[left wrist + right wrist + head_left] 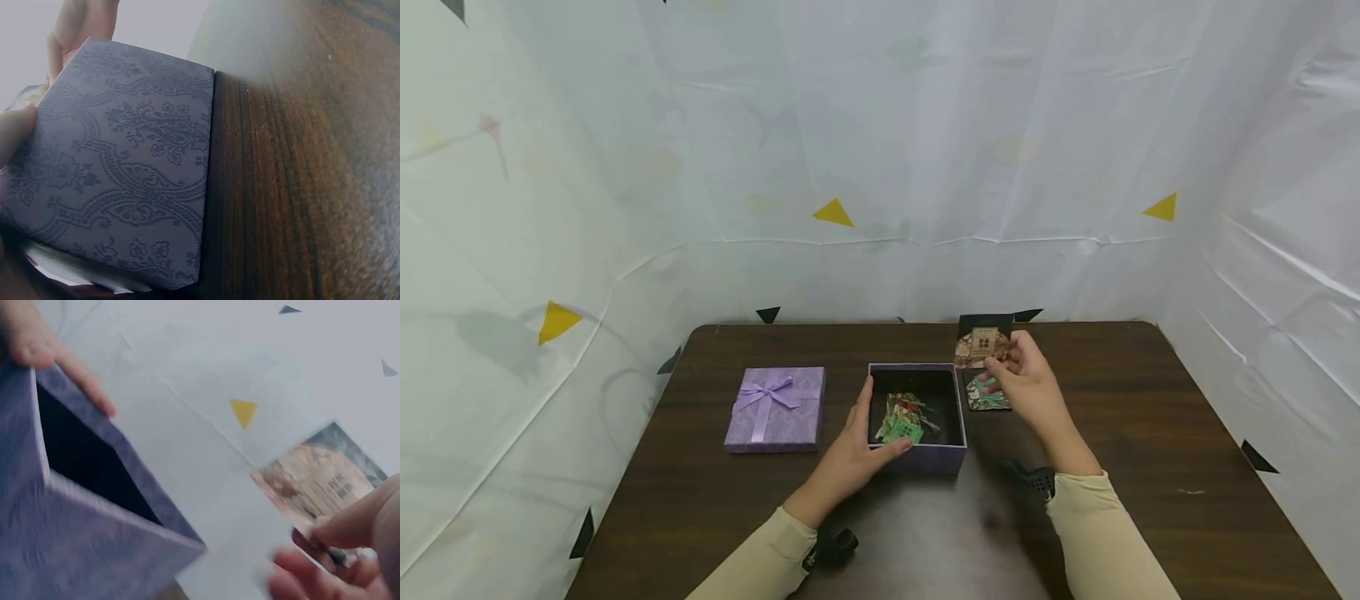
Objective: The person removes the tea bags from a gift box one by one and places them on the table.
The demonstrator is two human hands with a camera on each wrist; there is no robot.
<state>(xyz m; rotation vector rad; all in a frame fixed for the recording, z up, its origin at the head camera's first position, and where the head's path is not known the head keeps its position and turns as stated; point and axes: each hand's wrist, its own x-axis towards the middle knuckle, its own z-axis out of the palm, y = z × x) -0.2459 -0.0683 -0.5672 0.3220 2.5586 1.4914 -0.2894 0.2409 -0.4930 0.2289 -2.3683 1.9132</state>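
A purple patterned box (925,462) stands without its lid at the middle of the table. My left hand (848,457) holds its near left corner, with the thumb over the front rim and the fingers along the left side. Inside lies a small heap of colourful paper cutouts (901,417), green and red. Beside the box's far right corner, my right hand (1036,400) pinches a square picture card (983,342) by its edge, raised above the table. The card shows a window in a tan frame on a dark ground. Below it, a second card (988,402) with a green print lies against the box's right side.
The purple lid (778,417) with a ribbon bow lies left of the box. The dark wooden table (1150,500) ends just beyond the box. White sheeting (925,167) with yellow and black triangles hangs around it.
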